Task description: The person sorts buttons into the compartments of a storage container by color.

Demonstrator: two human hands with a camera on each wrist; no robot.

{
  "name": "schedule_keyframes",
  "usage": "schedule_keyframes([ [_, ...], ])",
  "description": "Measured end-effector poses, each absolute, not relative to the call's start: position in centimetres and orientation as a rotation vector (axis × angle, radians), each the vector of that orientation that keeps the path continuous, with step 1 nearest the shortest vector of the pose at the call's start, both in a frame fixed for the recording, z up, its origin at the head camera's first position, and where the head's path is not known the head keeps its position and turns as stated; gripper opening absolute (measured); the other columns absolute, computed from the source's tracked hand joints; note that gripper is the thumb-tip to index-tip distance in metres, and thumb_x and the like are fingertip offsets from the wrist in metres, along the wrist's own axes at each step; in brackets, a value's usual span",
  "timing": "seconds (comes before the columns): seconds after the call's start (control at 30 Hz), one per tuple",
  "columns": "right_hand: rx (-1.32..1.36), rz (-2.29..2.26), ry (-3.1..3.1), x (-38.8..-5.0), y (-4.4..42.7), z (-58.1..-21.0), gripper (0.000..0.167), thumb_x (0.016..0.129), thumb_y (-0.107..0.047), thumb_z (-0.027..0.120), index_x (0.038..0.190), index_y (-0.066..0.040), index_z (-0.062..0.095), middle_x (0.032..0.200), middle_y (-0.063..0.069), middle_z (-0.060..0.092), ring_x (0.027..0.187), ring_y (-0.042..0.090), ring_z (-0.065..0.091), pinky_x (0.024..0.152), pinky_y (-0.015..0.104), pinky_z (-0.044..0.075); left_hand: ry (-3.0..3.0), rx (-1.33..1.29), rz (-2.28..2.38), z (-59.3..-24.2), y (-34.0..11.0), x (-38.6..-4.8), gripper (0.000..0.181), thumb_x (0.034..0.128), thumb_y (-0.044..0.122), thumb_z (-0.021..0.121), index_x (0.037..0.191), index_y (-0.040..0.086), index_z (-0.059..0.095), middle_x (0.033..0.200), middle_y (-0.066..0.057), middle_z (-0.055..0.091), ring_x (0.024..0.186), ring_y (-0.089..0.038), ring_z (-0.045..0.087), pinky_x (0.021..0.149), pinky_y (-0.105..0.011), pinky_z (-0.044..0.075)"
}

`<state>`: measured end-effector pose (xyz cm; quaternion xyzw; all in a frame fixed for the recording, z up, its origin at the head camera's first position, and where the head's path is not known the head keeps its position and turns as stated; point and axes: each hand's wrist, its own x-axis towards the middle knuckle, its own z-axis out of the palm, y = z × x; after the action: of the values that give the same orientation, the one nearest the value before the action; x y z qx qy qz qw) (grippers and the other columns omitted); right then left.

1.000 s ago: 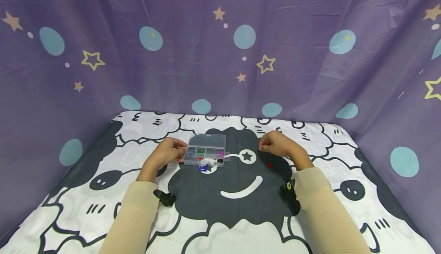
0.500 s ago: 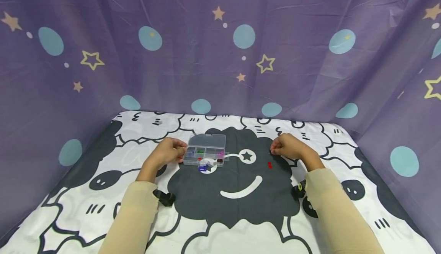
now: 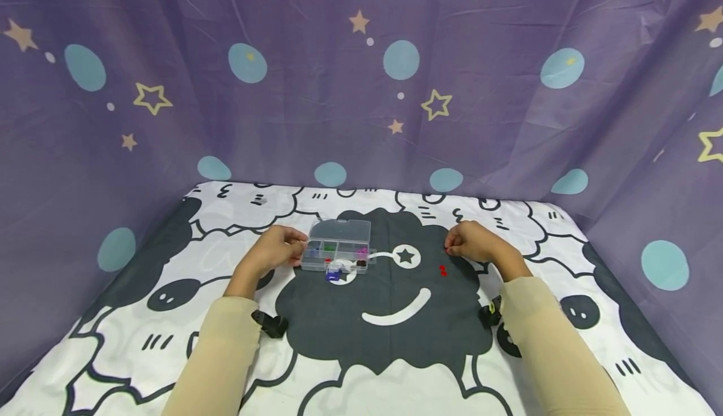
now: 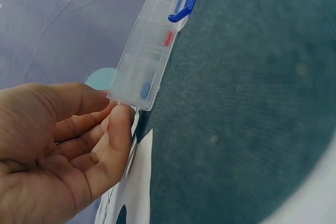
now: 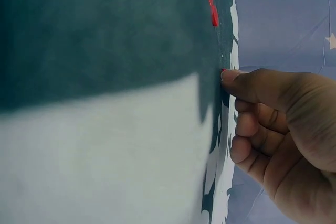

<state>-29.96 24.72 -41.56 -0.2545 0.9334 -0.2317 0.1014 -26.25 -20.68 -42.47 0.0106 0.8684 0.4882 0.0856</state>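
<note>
A clear plastic compartment box [image 3: 337,250] stands on the dark patch of the cloth with its lid [image 3: 340,230] raised. Small coloured pieces lie in its compartments, and a blue clasp [image 4: 187,1] shows on its front side. My left hand [image 3: 273,254] holds the box's left end between thumb and fingers. Over to the right, my right hand [image 3: 473,240] is low at the cloth, thumb and finger pinching a tiny red piece [image 5: 223,70], mostly hidden by the thumb. Another small red piece [image 3: 443,270], shaped like two joined lobes, lies on the cloth nearer me.
The table is covered by a cloth [image 3: 390,322] printed with cartoon sheep. A purple curtain [image 3: 480,121] with stars and ovals hangs behind it and at both sides. Black wrist cameras [image 3: 270,324] sit at both cuffs.
My right hand has moved right and a little nearer me, and a bit of red now shows at its fingertips. My left hand and the box have stayed put.
</note>
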Motion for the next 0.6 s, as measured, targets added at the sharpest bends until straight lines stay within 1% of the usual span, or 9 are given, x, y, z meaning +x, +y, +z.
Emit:
schedule_keyframes([
  [0.3,-0.791,-0.604,2.78,-29.77,24.82,-41.14,0.007,0.092,-0.006,0.074,0.085,-0.006,0.071,0.076,-0.003,0.07,0.071,0.009,0.061,0.069,0.032,0.052,2.587,0.026,1.455,-42.33,-20.67,-26.07,0.027,0.1012,0.006,0.062,0.126,-0.006,0.066,0.098,-0.016,0.066,0.073,-0.016,0.068,0.065,-0.029,0.061],
  [0.43,-0.807,-0.565,2.771,-29.67,25.17,-40.98,0.008,0.094,-0.007,0.072,0.086,-0.007,0.072,0.077,-0.003,0.07,0.071,0.009,0.061,0.069,0.031,0.052,2.582,0.023,1.459,-42.28,-20.64,-26.03,0.027,0.1013,0.006,0.061,0.126,-0.005,0.066,0.1,-0.016,0.067,0.073,-0.016,0.068,0.065,-0.029,0.062],
  [0.6,-0.828,-0.568,2.76,-29.66,25.58,-41.12,0.009,0.094,-0.002,0.067,0.087,-0.006,0.071,0.076,-0.004,0.067,0.068,0.009,0.057,0.066,0.03,0.05,2.589,0.031,1.453,-42.25,-20.59,-26.01,0.028,0.1017,0.004,0.059,0.127,-0.007,0.065,0.104,-0.018,0.067,0.074,-0.015,0.068,0.066,-0.029,0.062],
])
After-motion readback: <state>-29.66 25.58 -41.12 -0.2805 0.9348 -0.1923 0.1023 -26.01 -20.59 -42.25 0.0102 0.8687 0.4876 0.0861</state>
